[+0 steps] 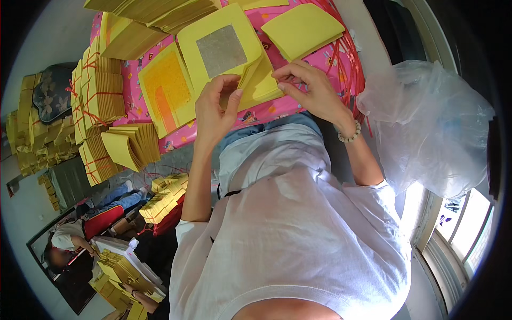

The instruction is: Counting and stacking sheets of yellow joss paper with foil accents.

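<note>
A stack of yellow paper sheets point(186, 40) lies before me; its top sheet carries a silver foil square point(221, 50). My left hand point(218, 104) is closed at the stack's near side, thumb and fingers pinching a lifted, curling sheet. On the right, my right hand point(312, 90) has its thumb and forefinger bent close together at the sheets' right edge; what lies between the fingertips is too small to make out. Left of the stack lies a pile of yellow sheets with an orange printed face point(166, 85). A folded yellow paper bundle point(302, 30) rests beyond my right hand.
A pink patterned cloth point(184, 136) covers the table. Tied yellow bundles point(98, 90) stand along its left. Red plastic strings point(346, 69) hang at the right edge, near a large clear plastic bag point(426, 128). At lower left, another person point(69, 237) sits by more yellow paper.
</note>
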Demonstrator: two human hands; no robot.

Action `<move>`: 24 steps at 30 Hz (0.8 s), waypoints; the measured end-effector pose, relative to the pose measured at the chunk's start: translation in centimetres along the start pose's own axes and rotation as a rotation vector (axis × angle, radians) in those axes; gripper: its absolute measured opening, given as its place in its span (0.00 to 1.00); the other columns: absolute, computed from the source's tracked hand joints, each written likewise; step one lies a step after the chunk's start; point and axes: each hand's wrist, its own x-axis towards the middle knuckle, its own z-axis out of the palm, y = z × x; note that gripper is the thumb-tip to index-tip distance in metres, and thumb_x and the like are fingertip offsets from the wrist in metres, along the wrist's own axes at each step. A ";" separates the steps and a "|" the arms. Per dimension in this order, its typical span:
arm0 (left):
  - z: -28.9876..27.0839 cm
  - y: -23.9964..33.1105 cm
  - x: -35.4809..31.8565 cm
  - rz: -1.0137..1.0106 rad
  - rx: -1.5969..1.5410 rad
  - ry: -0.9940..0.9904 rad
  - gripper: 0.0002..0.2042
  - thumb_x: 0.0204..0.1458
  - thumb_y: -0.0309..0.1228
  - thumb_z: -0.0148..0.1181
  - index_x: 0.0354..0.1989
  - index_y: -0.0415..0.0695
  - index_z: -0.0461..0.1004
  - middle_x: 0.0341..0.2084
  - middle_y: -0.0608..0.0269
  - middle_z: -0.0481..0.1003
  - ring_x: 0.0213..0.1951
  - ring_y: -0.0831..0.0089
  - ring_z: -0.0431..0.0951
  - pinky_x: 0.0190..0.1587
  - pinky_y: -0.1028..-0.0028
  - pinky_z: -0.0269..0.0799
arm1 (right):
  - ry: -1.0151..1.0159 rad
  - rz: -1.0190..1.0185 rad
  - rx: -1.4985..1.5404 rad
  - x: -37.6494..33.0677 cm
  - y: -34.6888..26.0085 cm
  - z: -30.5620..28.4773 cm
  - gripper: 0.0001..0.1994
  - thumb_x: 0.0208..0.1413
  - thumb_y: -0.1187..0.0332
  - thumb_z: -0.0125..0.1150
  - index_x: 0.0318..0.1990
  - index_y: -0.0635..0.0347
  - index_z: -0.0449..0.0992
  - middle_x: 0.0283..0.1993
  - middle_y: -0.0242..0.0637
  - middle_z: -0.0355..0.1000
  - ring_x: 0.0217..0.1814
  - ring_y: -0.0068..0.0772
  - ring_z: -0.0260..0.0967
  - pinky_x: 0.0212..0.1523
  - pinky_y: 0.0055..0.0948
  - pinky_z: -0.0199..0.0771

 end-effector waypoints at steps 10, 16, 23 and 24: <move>0.7 -0.8 -0.4 -0.032 -0.118 0.080 0.09 0.52 0.28 0.57 0.40 0.39 0.72 0.30 0.56 0.74 0.32 0.66 0.76 0.38 0.71 0.71 | 0.104 0.025 -0.045 0.7 -0.8 0.8 0.11 0.53 0.69 0.60 0.42 0.63 0.74 0.35 0.38 0.70 0.40 0.36 0.71 0.41 0.31 0.70; 0.3 -0.5 -0.3 0.043 -0.084 0.028 0.09 0.51 0.25 0.59 0.41 0.38 0.72 0.31 0.61 0.73 0.35 0.73 0.73 0.41 0.75 0.68 | 0.142 -0.044 -0.258 2.0 -1.9 2.3 0.25 0.47 0.56 0.67 0.48 0.62 0.71 0.44 0.39 0.70 0.50 0.42 0.66 0.51 0.37 0.63; -0.6 -1.1 0.5 -0.156 -0.434 -0.055 0.11 0.58 0.33 0.52 0.41 0.38 0.74 0.30 0.62 0.74 0.36 0.74 0.72 0.43 0.73 0.68 | 0.116 -0.042 -0.222 2.1 -2.4 3.1 0.35 0.40 0.54 0.72 0.54 0.62 0.66 0.49 0.42 0.69 0.54 0.44 0.65 0.55 0.39 0.60; -0.8 -0.7 0.8 -0.158 -0.434 -0.055 0.11 0.58 0.33 0.52 0.41 0.38 0.74 0.30 0.62 0.74 0.36 0.74 0.72 0.43 0.73 0.68 | 0.115 -0.041 -0.221 2.1 -2.3 3.3 0.35 0.40 0.54 0.72 0.54 0.62 0.66 0.49 0.42 0.69 0.54 0.44 0.65 0.55 0.39 0.60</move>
